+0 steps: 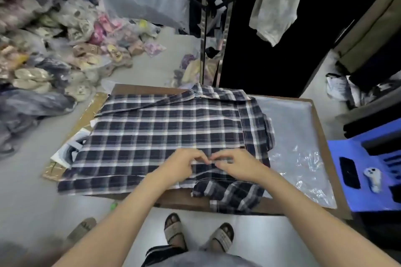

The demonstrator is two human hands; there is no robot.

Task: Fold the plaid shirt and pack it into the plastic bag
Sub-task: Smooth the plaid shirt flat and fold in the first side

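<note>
Shirt (165, 128) lies spread flat across the board (141, 89) at mid-frame, its right edge over the clear bag (293, 128). Left hand (180, 165) and right hand (236, 165) meet just below centre, fingertips touching, curled and pinching, it seems, a bit of its fabric.

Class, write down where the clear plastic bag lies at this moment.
In the head view, the plastic bag lies flat on the right side of the brown board, just right of the plaid shirt and left of the blue tray.
</note>
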